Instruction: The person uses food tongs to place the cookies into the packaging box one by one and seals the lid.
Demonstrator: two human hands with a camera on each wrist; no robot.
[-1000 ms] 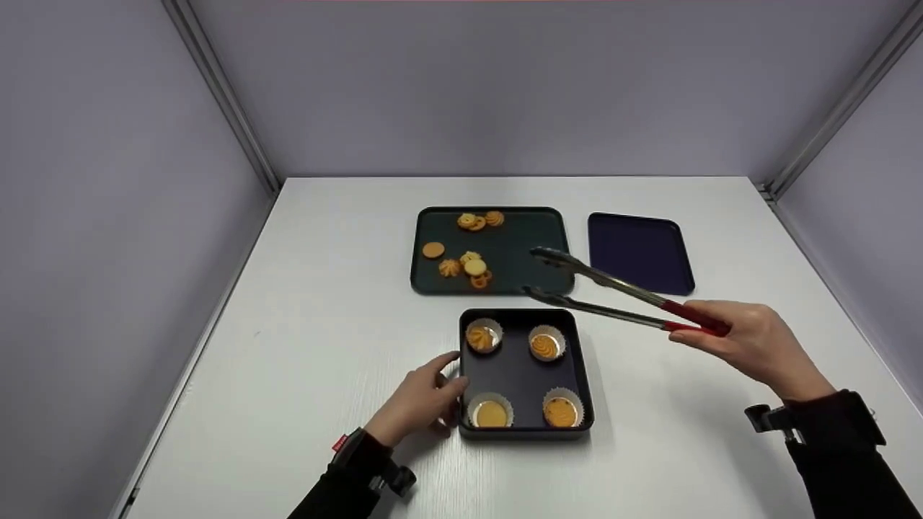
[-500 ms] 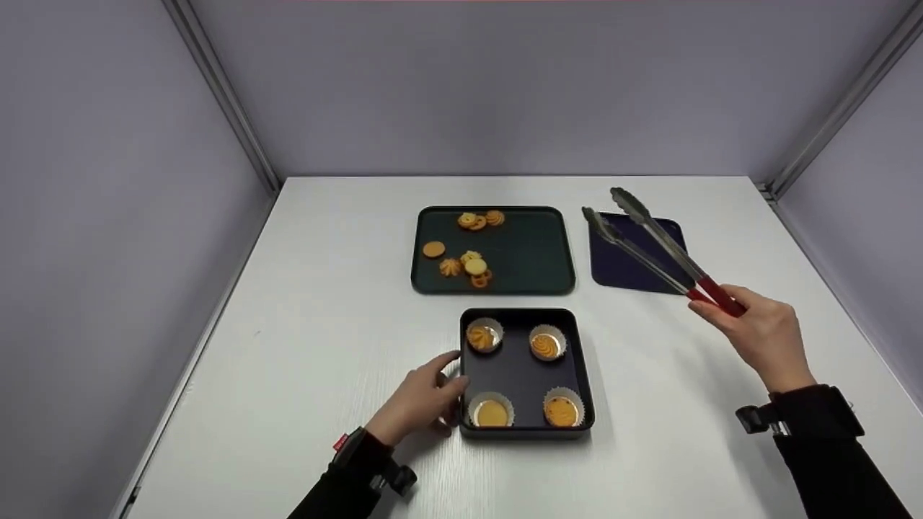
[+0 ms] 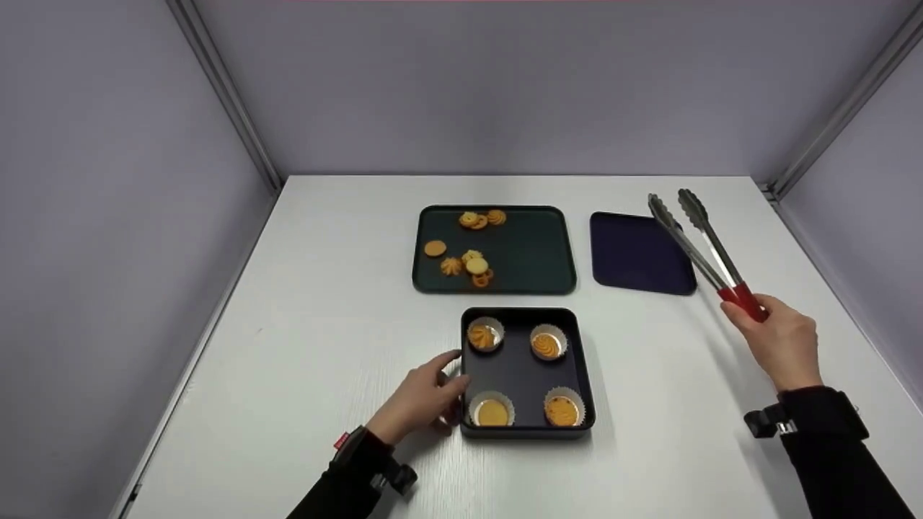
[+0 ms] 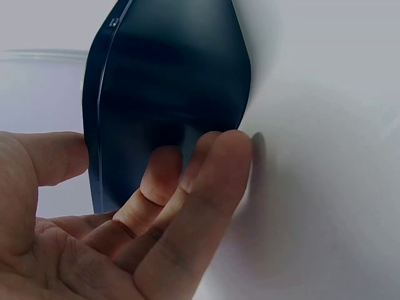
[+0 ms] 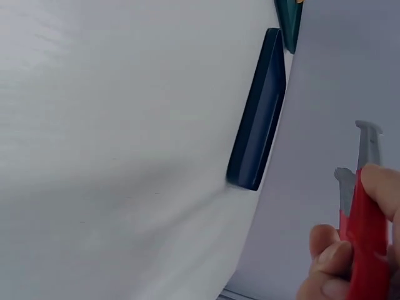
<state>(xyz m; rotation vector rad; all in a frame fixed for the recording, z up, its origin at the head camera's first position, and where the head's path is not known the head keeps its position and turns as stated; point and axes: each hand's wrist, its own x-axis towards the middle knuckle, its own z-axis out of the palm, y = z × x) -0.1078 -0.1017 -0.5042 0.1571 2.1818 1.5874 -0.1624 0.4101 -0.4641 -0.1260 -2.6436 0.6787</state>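
In the head view, my left hand [image 3: 422, 396] holds the left side of a dark square baking pan [image 3: 515, 375], thumb at the rim and fingertips against its outer wall. Four-cornered, the pan carries paper cups with biscuits, among them a piped cookie [image 3: 481, 336], a swirled cookie [image 3: 546, 345], a pale round biscuit [image 3: 492, 413] and a speckled biscuit [image 3: 561, 411]. My right hand [image 3: 782, 342] grips metal tongs [image 3: 710, 249] by their red handles, raised at the right. Their tips stand apart with nothing between them. The right wrist view shows the red handle [image 5: 367, 234] in my fingers.
Behind the pan lies a dark green tray [image 3: 530, 249] with loose biscuits [image 3: 476, 266] on its left half. A dark blue tray [image 3: 638, 256] sits to its right, partly overlapped by the tongs. Grey panels [image 3: 505, 86] enclose the white table [image 3: 339, 274] at the back and sides.
My right hand has carried the tongs to the right, away from above the green tray, and their tips have swung to point toward the back. The left hand and the pan keep their places.
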